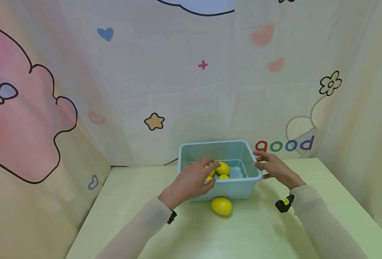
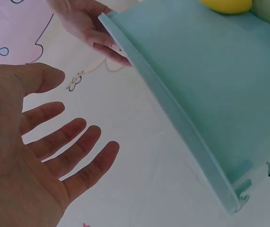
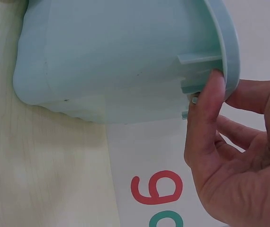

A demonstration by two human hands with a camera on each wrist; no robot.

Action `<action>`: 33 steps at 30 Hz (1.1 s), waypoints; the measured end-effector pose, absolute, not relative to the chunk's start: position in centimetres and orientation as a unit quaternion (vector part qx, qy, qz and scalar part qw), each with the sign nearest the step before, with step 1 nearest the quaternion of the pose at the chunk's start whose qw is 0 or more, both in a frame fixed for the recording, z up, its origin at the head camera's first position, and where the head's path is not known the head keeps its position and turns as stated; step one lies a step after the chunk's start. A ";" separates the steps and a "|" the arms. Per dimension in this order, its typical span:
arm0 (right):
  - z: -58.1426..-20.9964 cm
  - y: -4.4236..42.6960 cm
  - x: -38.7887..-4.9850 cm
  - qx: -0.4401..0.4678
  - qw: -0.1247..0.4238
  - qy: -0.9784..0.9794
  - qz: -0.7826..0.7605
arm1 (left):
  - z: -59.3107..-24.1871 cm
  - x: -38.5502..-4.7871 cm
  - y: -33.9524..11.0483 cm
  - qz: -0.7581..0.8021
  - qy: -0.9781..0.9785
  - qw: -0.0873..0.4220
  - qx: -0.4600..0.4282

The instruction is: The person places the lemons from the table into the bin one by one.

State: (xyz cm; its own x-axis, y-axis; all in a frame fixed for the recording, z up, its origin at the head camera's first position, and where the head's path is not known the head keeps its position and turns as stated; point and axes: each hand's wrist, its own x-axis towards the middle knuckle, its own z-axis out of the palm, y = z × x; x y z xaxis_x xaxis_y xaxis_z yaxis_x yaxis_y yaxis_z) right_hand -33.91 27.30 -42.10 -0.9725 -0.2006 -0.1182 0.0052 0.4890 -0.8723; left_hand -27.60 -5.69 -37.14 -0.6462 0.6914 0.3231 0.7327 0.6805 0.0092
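Observation:
A light blue plastic bin [image 1: 236, 189] stands at the table's back, with several yellow lemons [image 1: 223, 168] inside. Another lemon [image 1: 221, 206] lies on the table just in front of it. My left hand [image 1: 192, 180] hovers over the bin's front left part, partly hiding the fruit in the head view. In the left wrist view that hand [image 2: 45, 137] has its fingers spread and holds nothing, apart from the bin's rim [image 2: 168, 113]. My right hand [image 1: 276, 169] pinches the rim at the bin's right side; the right wrist view shows the thumb [image 3: 206, 113] below the lip.
The pale green table [image 1: 139, 201] reaches to a printed curtain [image 1: 165, 79] close behind the bin. Curtains also hang at both sides. A dark cord [image 1: 170, 162] runs along the table's back edge, left of the bin.

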 end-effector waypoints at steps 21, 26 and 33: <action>-42.0 27.2 -33.9 -0.050 0.105 0.856 -0.504 | -41.4 -25.2 -4.3 -0.045 -0.890 0.108 -0.441; -42.1 27.2 -34.0 -0.048 0.104 0.857 -0.502 | -42.5 -25.1 -3.9 -0.036 -0.885 0.095 -0.454; -42.2 27.2 -34.0 -0.045 0.104 0.858 -0.501 | -44.3 -25.4 -3.7 -0.028 -0.883 0.064 -0.463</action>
State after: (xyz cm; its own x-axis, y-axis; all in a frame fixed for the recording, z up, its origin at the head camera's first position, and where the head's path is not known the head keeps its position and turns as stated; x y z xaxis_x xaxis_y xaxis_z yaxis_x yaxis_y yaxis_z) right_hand -34.03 27.23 -42.24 -0.9742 -0.1821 -0.1331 0.0267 0.4931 -0.8696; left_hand -25.35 -3.73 -44.28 -0.5625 0.8150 0.1396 0.8222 0.5691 -0.0095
